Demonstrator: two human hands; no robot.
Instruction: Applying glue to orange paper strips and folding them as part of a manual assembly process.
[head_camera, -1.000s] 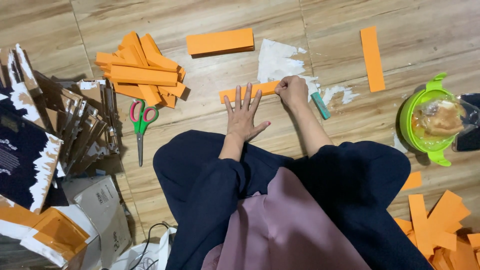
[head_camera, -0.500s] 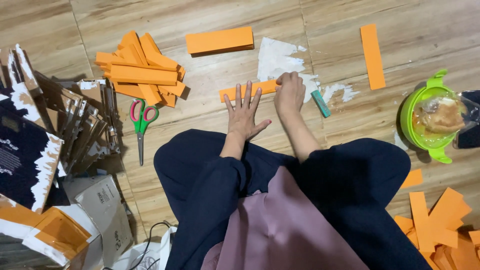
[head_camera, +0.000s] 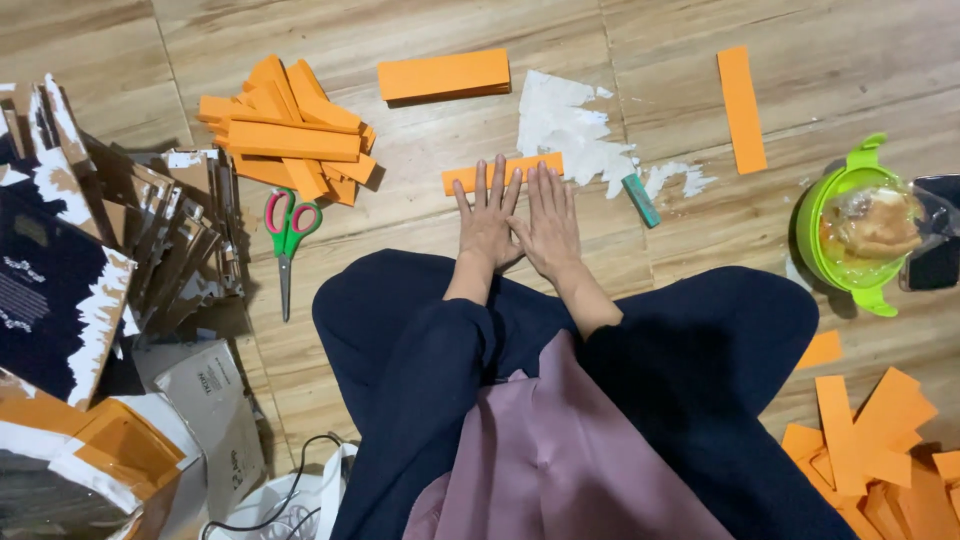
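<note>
- Left hand (head_camera: 488, 222) and right hand (head_camera: 549, 219) lay flat, fingers spread, gripping nothing, fingertips pressing the folded orange paper strip (head_camera: 466, 178) on the wooden floor (head_camera: 400, 230).
- Strip looked light and floppy, probably easiest pinched at its free ends.

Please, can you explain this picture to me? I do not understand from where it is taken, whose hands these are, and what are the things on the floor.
The camera sits on a person's head and looks down, so you see their own lap and hands. The person sits on a wooden plank floor. The left hand and right hand lie flat, side by side, pressing a narrow orange paper strip. Nothing is gripped. Nearby lie a pile of orange paper strips, red-and-green scissors, a folded orange paper block, a small teal stick, white torn paper scraps and a green plastic bowl.
</note>
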